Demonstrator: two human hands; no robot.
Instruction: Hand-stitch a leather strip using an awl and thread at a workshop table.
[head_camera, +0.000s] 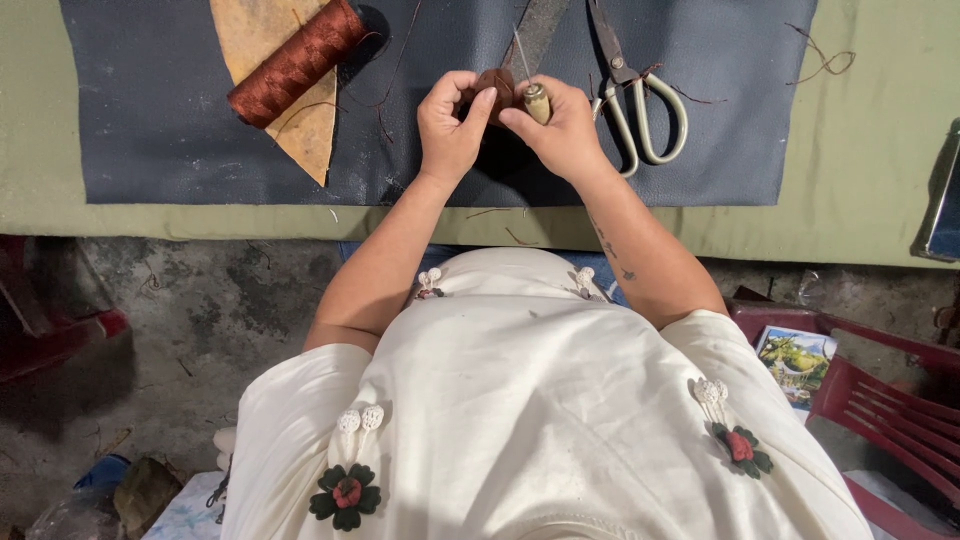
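A small brown leather piece (492, 88) is sitting pinched between my two hands at about 12 o'clock in the head view, over the dark blue mat (160, 130). Going left to right: a spool of rust-brown thread (295, 62) is lying at 11 o'clock across a tan wedge of leather (310, 135); my left hand (448, 125) is closing thumb and forefinger on the near edge of the brown piece; my right hand (562, 128) is wrapping shut around a wooden-handled awl (537, 102), its thin needle (520, 52) pointing away from me past the piece; a pair of pale-handled scissors (640, 100) is resting just beside that hand at 1 o'clock. A loose thread scrap (825, 60) is curling at 2 o'clock, and a red plastic chair (880, 400) is standing at 4 o'clock.

I am judging the risk to be the needle: my left fingertips are crowding the piece, so a slip of the awl could jab them. Stray thread ends are also trailing on the mat near the work, and one could snag the point.
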